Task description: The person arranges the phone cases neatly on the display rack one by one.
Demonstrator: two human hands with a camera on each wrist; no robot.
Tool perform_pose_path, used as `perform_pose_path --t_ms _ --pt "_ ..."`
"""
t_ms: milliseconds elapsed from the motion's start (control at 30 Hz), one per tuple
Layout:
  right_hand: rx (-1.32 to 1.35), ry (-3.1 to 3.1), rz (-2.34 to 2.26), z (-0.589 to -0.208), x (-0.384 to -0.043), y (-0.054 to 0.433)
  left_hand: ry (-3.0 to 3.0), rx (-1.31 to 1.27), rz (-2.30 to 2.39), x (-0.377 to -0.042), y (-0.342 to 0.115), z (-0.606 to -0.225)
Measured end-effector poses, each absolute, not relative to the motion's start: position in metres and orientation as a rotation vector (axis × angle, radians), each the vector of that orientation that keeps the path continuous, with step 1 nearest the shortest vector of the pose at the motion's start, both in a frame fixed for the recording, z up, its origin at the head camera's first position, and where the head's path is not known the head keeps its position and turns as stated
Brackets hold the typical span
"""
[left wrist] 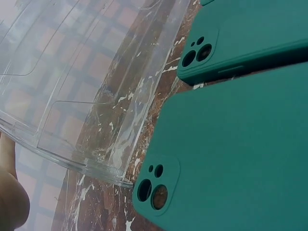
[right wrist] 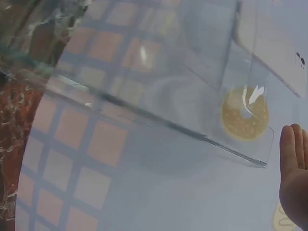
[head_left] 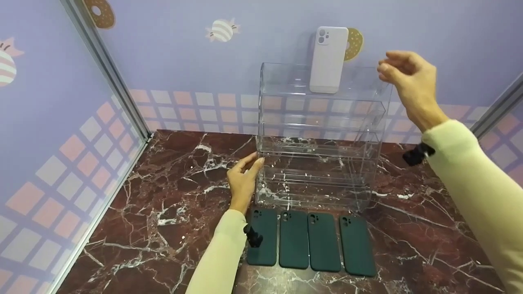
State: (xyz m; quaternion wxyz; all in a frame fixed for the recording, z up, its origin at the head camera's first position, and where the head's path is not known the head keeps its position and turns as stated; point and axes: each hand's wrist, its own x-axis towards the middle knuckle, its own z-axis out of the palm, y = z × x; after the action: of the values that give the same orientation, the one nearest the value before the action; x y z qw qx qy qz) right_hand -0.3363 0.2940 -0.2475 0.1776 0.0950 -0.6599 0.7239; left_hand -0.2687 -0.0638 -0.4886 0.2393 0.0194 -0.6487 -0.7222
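A clear acrylic tiered display rack (head_left: pixel 322 163) stands on the marbled table against the back wall. My left hand (head_left: pixel 243 175) is at its left side, fingertips and thumb right at the edge of the side panel. In the top tier a white phone case (head_left: pixel 329 61) leans upright, camera cutouts upward. My right hand (head_left: pixel 412 77) is raised beside the rack's upper right corner with nothing in it; in the right wrist view its fingers (right wrist: pixel 288 149) extend just beyond that corner. Several dark green phone cases (head_left: pixel 294 241) lie in a row before the rack.
The dark red marbled table (head_left: pixel 163 196) meets a purple wall (head_left: pixel 184 53) with a checkered band at the back. Metal-framed side panels (head_left: pixel 102 65) bound the space left and right. Small black clips (head_left: pixel 419 154) sit on both sleeves.
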Motion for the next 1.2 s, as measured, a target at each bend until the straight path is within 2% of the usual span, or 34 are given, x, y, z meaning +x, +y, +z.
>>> perform_pose_path --t_ms 500,1200 --pt "0.529 -1.959 1.967 -0.291 -0.28 0.308 -1.784 0.034 -2.002 -0.269 -0.067 -0.488" --pt "0.463 -2.381 1.562 -0.353 -0.225 0.338 -1.731 0.026 -2.069 -0.267 -0.062 -0.49"
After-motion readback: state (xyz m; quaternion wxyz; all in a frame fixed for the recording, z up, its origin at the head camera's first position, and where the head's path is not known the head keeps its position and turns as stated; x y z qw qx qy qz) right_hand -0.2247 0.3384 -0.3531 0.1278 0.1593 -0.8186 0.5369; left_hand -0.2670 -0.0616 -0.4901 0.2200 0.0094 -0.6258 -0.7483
